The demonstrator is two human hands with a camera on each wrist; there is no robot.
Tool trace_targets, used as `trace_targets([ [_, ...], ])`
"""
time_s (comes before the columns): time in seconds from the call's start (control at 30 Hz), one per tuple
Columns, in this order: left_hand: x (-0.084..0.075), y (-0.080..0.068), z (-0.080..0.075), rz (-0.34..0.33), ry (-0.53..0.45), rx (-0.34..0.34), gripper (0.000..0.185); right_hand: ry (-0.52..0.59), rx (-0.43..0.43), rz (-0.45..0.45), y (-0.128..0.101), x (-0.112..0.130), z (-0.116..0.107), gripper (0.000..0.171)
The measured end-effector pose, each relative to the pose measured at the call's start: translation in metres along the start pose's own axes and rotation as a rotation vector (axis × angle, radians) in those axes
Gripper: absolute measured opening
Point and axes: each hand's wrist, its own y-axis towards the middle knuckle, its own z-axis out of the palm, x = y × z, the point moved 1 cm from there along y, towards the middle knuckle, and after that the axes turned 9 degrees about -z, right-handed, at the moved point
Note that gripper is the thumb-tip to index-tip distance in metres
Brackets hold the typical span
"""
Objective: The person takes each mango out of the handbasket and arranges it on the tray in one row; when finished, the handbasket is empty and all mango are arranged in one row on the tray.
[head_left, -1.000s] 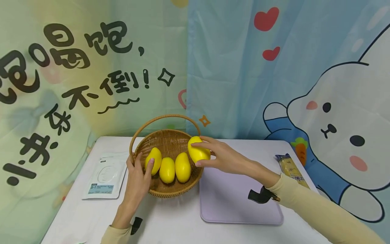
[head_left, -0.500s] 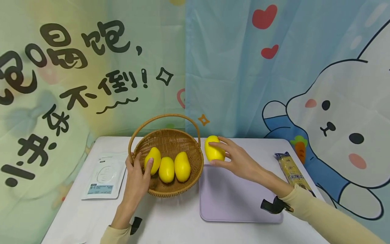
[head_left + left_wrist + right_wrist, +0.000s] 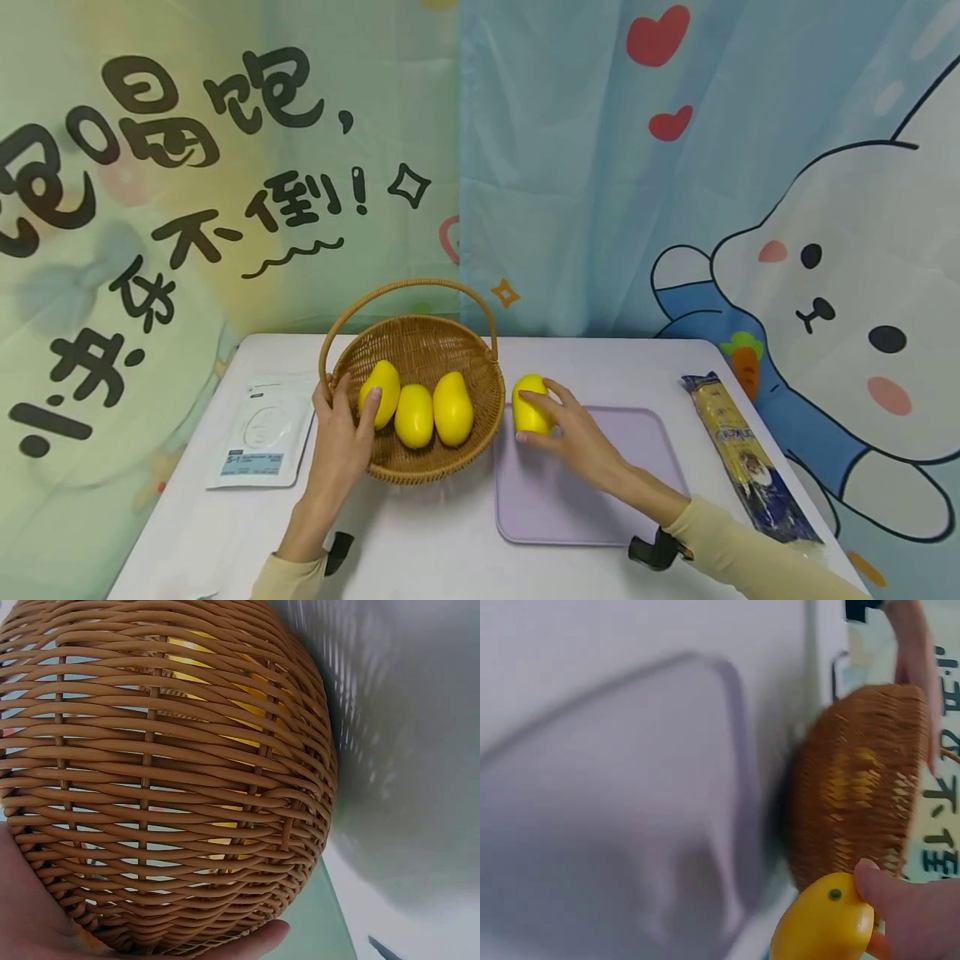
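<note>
Gripping a yellow mango (image 3: 531, 405) over the purple mat (image 3: 592, 492), right hand (image 3: 573, 429), left hand (image 3: 341, 433) clasping the basket (image 3: 420, 350) rim

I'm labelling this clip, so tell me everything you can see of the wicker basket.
The wicker basket is round and shallow, woven of tan cane, with one arched handle over it. It sits upright on the white table, left of the purple mat. Three yellow mangoes lie inside in a row. The left hand grips its near left rim, thumb inside by the leftmost mango.
</note>
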Motion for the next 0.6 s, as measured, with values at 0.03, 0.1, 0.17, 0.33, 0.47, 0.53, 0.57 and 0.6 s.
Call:
trace_targets([
  [0.03, 0.000, 0.000, 0.000, 0.000, 0.001, -0.001, 0.084, -0.003, 0.003, 0.002, -0.002, -0.002, 0.006, 0.062],
  [0.1, 0.000, 0.000, 0.000, 0.000, 0.002, -0.005, 0.084, -0.001, 0.012, 0.003, -0.007, -0.006, 0.016, 0.061],
  [0.17, 0.000, 0.000, 0.000, 0.003, 0.005, -0.011, 0.084, 0.003, 0.020, -0.002, -0.011, -0.010, 0.024, 0.061],
  [0.33, 0.000, 0.000, 0.001, 0.007, 0.010, -0.018, 0.084, -0.003, 0.035, -0.015, -0.018, -0.013, 0.036, 0.062],
  [0.47, 0.000, 0.000, 0.001, 0.005, 0.014, -0.020, 0.084, 0.000, 0.054, -0.006, -0.023, -0.013, 0.041, 0.062],
  [0.53, 0.000, 0.000, 0.001, 0.006, 0.013, -0.019, 0.084, 0.000, 0.055, -0.004, -0.024, -0.013, 0.043, 0.062],
  [0.57, 0.000, 0.000, 0.001, 0.007, 0.011, -0.019, 0.084, -0.001, 0.054, -0.004, -0.024, -0.013, 0.043, 0.062],
  [0.6, 0.000, 0.000, 0.000, 0.008, 0.010, -0.019, 0.085, -0.006, 0.051, -0.005, -0.025, -0.012, 0.044, 0.063],
])
